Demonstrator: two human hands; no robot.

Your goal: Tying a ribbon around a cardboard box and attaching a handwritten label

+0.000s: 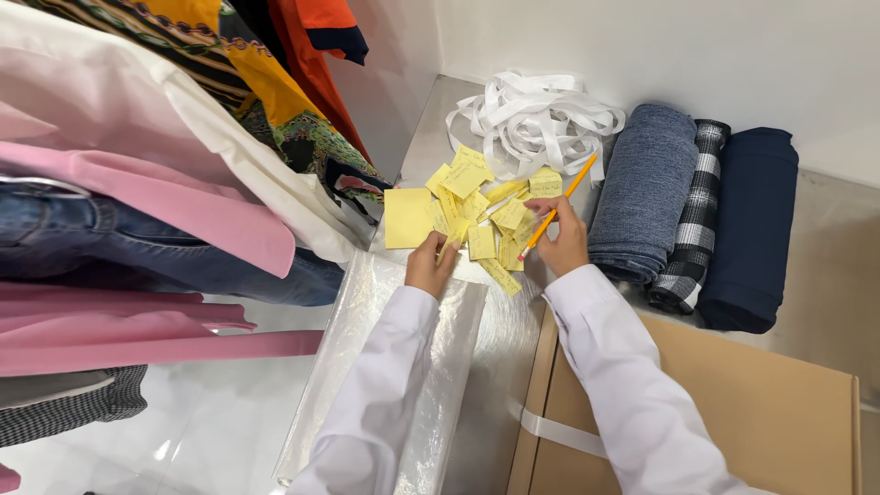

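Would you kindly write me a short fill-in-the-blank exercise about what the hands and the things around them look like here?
1. The right hand holds a ____ pencil.
2. The left hand touches a pile of small ____ paper slips.
3. Beyond the slips lies a tangle of ____ ribbon.
4. Right of the pencil, ____ rolls of fabric lie side by side.

Missing words: orange; yellow; white; three
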